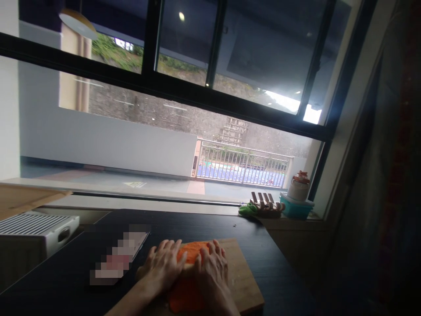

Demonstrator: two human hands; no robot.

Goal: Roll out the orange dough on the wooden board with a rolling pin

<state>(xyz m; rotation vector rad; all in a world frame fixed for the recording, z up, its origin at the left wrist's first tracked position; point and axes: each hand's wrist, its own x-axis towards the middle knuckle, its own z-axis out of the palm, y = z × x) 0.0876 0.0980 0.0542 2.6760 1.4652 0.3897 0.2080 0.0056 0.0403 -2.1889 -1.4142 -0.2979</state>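
Note:
A flat sheet of orange dough (186,295) lies on a wooden board (247,281) at the lower middle of the view. Across it runs a pale rolling pin (188,266), mostly covered by my hands. My left hand (164,262) rests over its left part, fingers stretched forward. Over the right part lies my right hand (213,265), its fingers also extended and slightly spread, tips near the dough's far edge. Both palms face down, and neither hand is wrapped round the pin as far as I can see. The undersides of the hands are hidden.
The board sits on a dark table (184,224). Left of it lies a blurred-out flat item (115,261). On the sill stand a teal box (296,206), a white jar (298,189), a brown slatted object (267,204) and a green item (248,210). A white slatted unit (36,224) is at left.

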